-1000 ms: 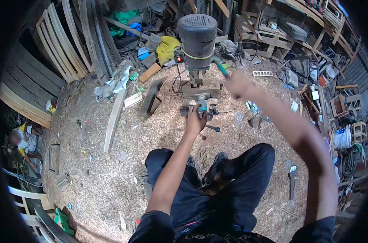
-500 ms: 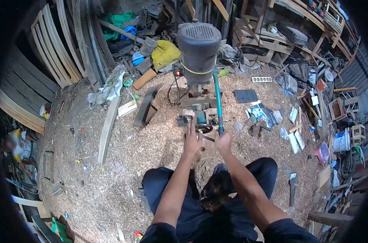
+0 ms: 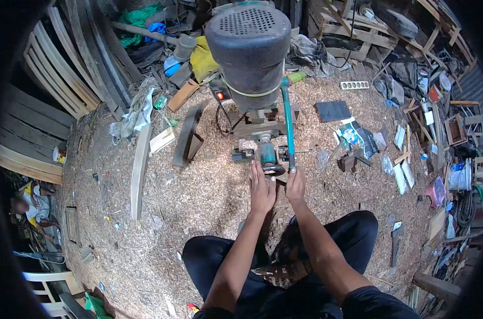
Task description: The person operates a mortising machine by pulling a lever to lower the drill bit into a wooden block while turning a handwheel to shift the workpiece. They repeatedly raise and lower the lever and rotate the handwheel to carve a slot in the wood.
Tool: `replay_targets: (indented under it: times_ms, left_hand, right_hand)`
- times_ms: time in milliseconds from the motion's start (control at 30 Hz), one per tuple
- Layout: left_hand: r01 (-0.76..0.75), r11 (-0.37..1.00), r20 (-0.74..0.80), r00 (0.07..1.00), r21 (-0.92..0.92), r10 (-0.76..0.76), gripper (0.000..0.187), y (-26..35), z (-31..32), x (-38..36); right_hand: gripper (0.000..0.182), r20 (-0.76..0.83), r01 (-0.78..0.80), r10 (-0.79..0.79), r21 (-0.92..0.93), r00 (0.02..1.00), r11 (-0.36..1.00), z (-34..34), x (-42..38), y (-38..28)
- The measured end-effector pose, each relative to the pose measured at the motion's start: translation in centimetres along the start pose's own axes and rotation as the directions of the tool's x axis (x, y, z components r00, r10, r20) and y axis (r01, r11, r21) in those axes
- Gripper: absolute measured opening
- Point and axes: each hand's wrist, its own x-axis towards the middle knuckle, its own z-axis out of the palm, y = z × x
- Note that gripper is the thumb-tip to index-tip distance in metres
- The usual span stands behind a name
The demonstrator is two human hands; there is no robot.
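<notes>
A bench mortiser or drill-press-like machine with a dark, perforated motor housing [image 3: 248, 48] stands on the ground in front of me. Its long teal lever [image 3: 288, 122] slants down on the right side. My right hand [image 3: 295, 184] is closed round the lever's dark lower end. At the machine's base sits a green cylindrical part [image 3: 267, 153] with a black handwheel [image 3: 275, 170] below it. My left hand [image 3: 261, 189] lies at the handwheel's left edge, fingers stretched upward and thumb apart near the rim. Its fingertips partly overlap the wheel, so exact contact is hard to see.
Wood shavings cover the ground. A curved plank [image 3: 140, 173] and a dark timber piece [image 3: 188, 135] lie left. A dark flat block [image 3: 333, 111] and a power strip [image 3: 354, 85] lie right. Another person [image 3: 36, 204] sits at the far left.
My view has shifted closer, so the machine looks larger. My left hand's fingers have moved from beside the dark block to the handwheel's edge. The right hand stays at the lever's lower end.
</notes>
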Motion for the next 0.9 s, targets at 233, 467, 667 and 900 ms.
replay_targets:
  times_ms: [233, 467, 667, 900]
  left_hand:
    - [-0.004, 0.998, -0.036, 0.999, -0.061, 0.002, 0.07, 0.5, 0.3, -0.1]
    - [0.057, 0.998, 0.024, 0.998, 0.007, -0.057, 0.075, 0.8, 0.0, -0.2]
    - [0.094, 0.991, 0.153, 0.985, -0.098, -0.078, 0.068, 0.4, -2.2, 0.5]
    - [-0.128, 0.983, -0.166, 0.981, -0.129, 0.105, 0.037, 8.9, -10.5, 1.6]
  right_hand:
    - [0.03, 0.093, -0.115, 0.114, 0.001, 0.989, 0.993, 0.5, -0.4, 1.4]
    - [0.033, 0.116, -0.153, 0.152, -0.005, 0.982, 0.988, -0.5, -0.1, -0.1]
    - [0.024, -0.095, 0.11, -0.099, 0.11, 0.99, 0.988, -7.0, 0.2, -8.6]
    - [0.04, 0.277, -0.253, 0.186, 0.23, 0.943, 0.94, -18.2, 5.8, -22.3]
